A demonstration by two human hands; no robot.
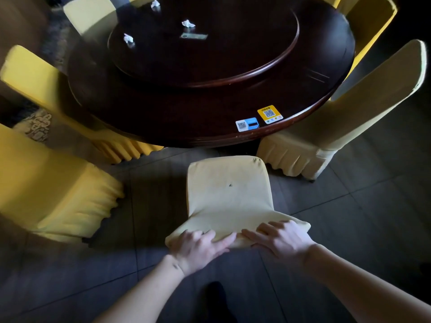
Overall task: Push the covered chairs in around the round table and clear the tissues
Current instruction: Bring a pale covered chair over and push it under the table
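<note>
Pushing the chairs in is judged to be the step in hand. At the near left, a bright yellow fabric-covered chair (53,183) is seen standing well back from the dark round wooden bench (163,117), and another yellow covered chair (35,73) is set against the bench's left edge. On the raised round turntable (233,66), three crumpled white tissues (128,39) (188,23) (155,4) are left uncleared at the far side. In the near centre, the top of the pale yellow covered chair (229,194) is held by both hands: the left hand (198,248) is laid over the backrest with fingers curled onto the cloth, and the right hand (277,238) is pressed on it likewise. This chair is still clear of the bench edge, so a steady forward push is called for. To the right, a cream covered chair (349,117) is already tucked in.
</note>
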